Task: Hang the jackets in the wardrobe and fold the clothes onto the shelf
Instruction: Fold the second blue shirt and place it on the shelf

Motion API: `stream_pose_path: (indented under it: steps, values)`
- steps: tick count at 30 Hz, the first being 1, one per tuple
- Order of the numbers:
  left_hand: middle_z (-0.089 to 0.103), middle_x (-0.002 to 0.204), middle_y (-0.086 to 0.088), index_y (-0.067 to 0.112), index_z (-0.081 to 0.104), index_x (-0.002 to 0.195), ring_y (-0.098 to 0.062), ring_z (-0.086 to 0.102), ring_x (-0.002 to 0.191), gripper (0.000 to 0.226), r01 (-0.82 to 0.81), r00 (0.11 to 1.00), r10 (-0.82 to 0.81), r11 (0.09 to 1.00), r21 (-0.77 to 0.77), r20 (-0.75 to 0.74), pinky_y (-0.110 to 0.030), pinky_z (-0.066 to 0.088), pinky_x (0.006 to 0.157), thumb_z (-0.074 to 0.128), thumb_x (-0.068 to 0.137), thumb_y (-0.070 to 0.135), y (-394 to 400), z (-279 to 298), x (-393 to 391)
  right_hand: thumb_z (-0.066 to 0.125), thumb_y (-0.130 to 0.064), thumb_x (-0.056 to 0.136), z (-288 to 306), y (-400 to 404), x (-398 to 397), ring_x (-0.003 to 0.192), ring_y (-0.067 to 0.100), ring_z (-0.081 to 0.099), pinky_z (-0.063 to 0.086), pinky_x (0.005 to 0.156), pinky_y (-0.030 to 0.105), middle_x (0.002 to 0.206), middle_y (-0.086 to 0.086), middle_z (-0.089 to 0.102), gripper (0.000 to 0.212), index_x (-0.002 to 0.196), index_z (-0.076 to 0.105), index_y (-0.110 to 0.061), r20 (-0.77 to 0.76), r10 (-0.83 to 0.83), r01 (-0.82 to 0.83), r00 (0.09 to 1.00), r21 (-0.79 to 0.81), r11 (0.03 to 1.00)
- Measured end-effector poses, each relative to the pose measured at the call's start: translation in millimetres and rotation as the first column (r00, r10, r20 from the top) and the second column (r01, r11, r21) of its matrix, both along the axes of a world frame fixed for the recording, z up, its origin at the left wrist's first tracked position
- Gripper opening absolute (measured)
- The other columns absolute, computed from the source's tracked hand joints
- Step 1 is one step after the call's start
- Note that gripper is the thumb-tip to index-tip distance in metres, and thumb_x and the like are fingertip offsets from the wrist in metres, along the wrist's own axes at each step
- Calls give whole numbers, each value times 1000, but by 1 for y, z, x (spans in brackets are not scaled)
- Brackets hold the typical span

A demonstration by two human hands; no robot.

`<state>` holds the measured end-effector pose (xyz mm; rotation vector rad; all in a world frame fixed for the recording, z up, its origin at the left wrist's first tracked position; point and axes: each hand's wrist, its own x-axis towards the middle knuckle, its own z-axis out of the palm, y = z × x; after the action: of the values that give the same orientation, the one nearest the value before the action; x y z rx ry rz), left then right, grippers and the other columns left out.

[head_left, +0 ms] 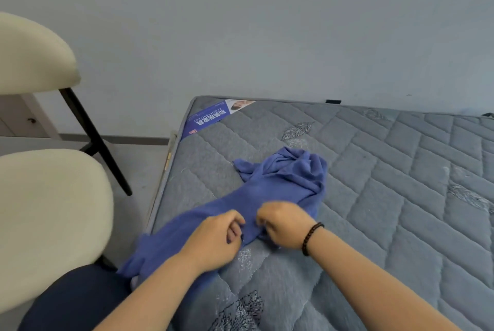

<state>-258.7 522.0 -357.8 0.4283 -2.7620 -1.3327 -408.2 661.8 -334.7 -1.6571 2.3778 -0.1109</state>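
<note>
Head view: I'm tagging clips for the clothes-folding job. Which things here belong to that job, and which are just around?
Part of the job:
blue garment, crumpled on the mattress
left hand, gripping it
right hand, gripping it

Just around:
mattress
cream chair
bead bracelet on the right wrist

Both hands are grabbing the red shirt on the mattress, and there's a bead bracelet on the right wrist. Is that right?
Not quite. The shirt is blue, not red, as the head view shows. The rest holds: the left hand and right hand both grip it on the mattress, and a bead bracelet sits on the right wrist.
</note>
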Motion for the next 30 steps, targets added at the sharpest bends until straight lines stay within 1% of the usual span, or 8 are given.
stream_pose_path:
  steps: [5,11,15,19,22,24,27,30]
  values:
    - [35,150,12,33,37,142,-10,29,140,61,253,959,-167,867,-429,229,-41,22,113,54,85,48,-1,-31,1,44,-32,72,-34,20,-3,87,26,56,41,74,34,100,3,60,40,106,60,-16,-62,52,-48,997,65,997]
    - [40,149,-6,29,38,145,-22,36,139,66,287,944,-29,566,-773,329,-64,22,106,66,85,27,-27,-30,-3,36,-29,88,-15,14,-5,82,26,61,46,73,34,90,5,68,31,90,63,-13,26,1,-1,1000,23,1000]
    - [2,161,-4,26,3,153,-20,0,148,78,88,951,144,718,-690,272,-56,5,116,49,91,19,-41,-8,-6,53,-11,89,28,2,-2,91,16,60,46,84,29,103,-1,69,23,109,65,-17,279,22,11,960,-117,993]
    - [10,156,16,37,35,141,-4,-5,146,66,62,986,-95,971,-231,-137,-46,3,118,56,78,38,-38,25,-1,58,-6,87,76,-22,8,93,15,60,45,85,25,104,3,69,27,111,68,-13,267,141,-83,953,-217,973]
    - [48,135,20,25,62,105,0,28,138,38,21,959,-55,992,-122,-279,-38,14,115,51,74,44,-45,63,6,61,-6,85,116,-43,16,91,14,59,44,85,23,100,5,68,26,109,69,-14,201,173,-114,964,-275,955]
    - [63,93,19,20,62,89,0,56,96,28,-80,944,60,996,-50,-325,-35,39,98,54,75,43,-60,92,18,65,-10,84,146,-58,22,89,15,60,45,83,24,96,4,68,20,103,71,-14,149,161,-103,976,-336,936]
    - [53,60,13,20,49,70,-1,44,56,24,-208,902,183,978,-23,-390,-23,40,60,55,78,41,-91,138,46,72,-25,83,190,-84,33,76,15,58,47,72,27,80,0,67,9,86,68,-17,121,127,-64,984,-426,902]
    - [53,60,8,17,50,72,0,45,55,22,-341,855,249,931,-130,-455,-15,34,54,55,88,30,-123,187,84,70,-35,84,231,-117,51,69,18,56,44,65,27,73,4,64,22,77,64,-15,116,121,-41,986,-533,845]
